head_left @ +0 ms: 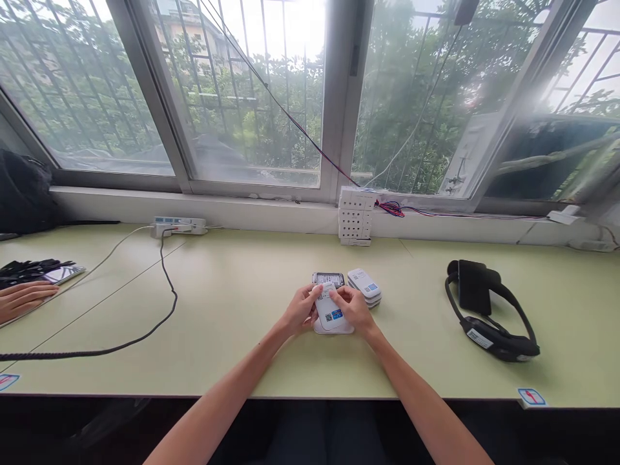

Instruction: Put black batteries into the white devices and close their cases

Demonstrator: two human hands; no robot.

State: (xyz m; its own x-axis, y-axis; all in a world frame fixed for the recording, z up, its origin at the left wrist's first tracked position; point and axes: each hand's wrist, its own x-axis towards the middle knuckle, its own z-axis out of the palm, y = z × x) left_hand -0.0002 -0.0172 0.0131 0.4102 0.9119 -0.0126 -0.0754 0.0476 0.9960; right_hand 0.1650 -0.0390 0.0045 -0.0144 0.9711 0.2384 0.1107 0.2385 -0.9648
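Both my left hand (300, 309) and my right hand (355, 308) grip a white rounded cover (328, 306) with a QR code and a blue label, thumbs on its face. Below it, partly hidden, another white piece (334, 328) lies on the table. Just beyond my fingers is an open device casing (329, 278) with dark inner parts showing. To the right of my right hand stands a small stack of similar white devices (365, 286), the top one bearing a label.
A black head strap device (494, 323) lies on the right of the green table (232, 361). Against the sill stand white boxes (356, 216) and a power strip (179, 226). A dark cable (175, 297) crosses the left side. Another person's hand (26, 300) rests at far left.
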